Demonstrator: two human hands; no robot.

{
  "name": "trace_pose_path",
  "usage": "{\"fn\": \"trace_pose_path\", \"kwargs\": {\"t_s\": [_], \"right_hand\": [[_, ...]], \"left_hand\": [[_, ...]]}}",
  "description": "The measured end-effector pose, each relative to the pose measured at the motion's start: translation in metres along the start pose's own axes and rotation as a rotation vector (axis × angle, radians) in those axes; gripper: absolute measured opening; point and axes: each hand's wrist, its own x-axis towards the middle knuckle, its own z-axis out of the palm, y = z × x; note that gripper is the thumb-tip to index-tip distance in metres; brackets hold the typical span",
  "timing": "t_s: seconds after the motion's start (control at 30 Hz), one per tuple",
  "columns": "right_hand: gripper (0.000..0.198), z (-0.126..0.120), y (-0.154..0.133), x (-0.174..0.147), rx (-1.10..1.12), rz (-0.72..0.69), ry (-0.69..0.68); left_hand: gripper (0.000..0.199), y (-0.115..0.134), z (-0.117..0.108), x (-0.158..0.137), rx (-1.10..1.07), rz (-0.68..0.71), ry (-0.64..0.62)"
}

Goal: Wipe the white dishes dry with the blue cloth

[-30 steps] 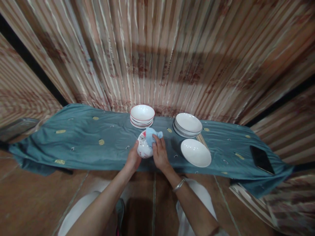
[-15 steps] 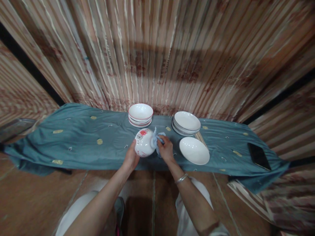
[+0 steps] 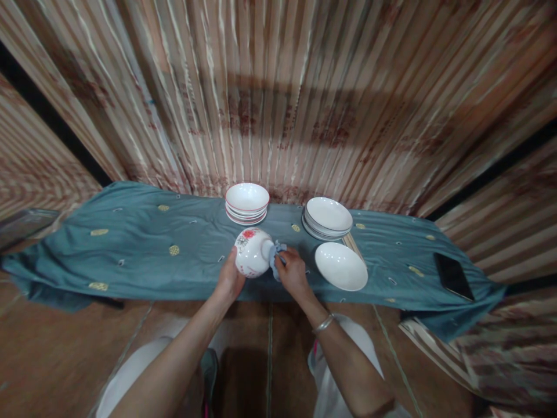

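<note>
A white bowl with red flowers is tipped on its side above the table's front edge, its foot turned to the right. My left hand grips it at the left, with some fingers hidden behind the bowl. Bunched in my right hand is a light blue cloth, held against the foot of the bowl. Behind the bowl stands a stack of white bowls with red rims. To the right of my right hand sits a single white dish.
A stack of white plates with dark rims stands behind the single dish, with a striped strip beside it. A black phone-like slab lies at the right end of the blue-green tablecloth. A pleated patterned curtain hangs behind.
The flowered bowl has turned slightly, so its foot shows more. My right hand has moved a little downward, and the cloth is more bunched at the foot.
</note>
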Motion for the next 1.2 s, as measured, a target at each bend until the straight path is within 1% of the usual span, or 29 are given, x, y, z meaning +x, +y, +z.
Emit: {"fn": "trace_pose_path", "kwargs": {"t_s": [0.17,0.27,0.37,0.47,0.6,0.77,0.9,1.07,1.2], "right_hand": [[0.024,-0.006,-0.006,-0.002,-0.143,-0.201,0.027],[0.023,-0.009,-0.01,-0.003,-0.183,-0.274,0.043],[0.024,-0.008,-0.014,-0.005,-0.181,-0.296,0.051],[0.028,-0.003,-0.017,-0.011,-0.149,-0.303,0.041],[0.035,0.009,-0.018,-0.018,-0.116,-0.308,0.053],[0.043,0.018,-0.022,-0.021,-0.134,-0.361,0.079],[0.049,0.017,-0.033,-0.021,-0.162,-0.436,0.035],[0.05,0.013,-0.044,-0.016,-0.231,-0.523,-0.063],[0.047,0.008,-0.048,-0.004,-0.286,-0.533,-0.102]], "left_hand": [[0.042,-0.002,-0.001,0.001,0.004,0.008,-0.028],[0.042,-0.003,-0.002,0.003,-0.014,0.0,-0.036],[0.042,-0.003,-0.001,0.005,-0.042,-0.008,-0.017],[0.043,-0.003,-0.001,0.006,-0.05,-0.031,0.002],[0.046,-0.004,-0.003,0.009,-0.069,-0.069,-0.001],[0.045,-0.005,-0.004,0.01,-0.098,-0.081,-0.01],[0.042,-0.006,-0.002,0.007,-0.088,-0.05,-0.016],[0.035,-0.007,0.002,0.003,-0.019,-0.033,-0.023],[0.028,-0.011,-0.003,0.005,0.111,0.072,-0.067]]}}
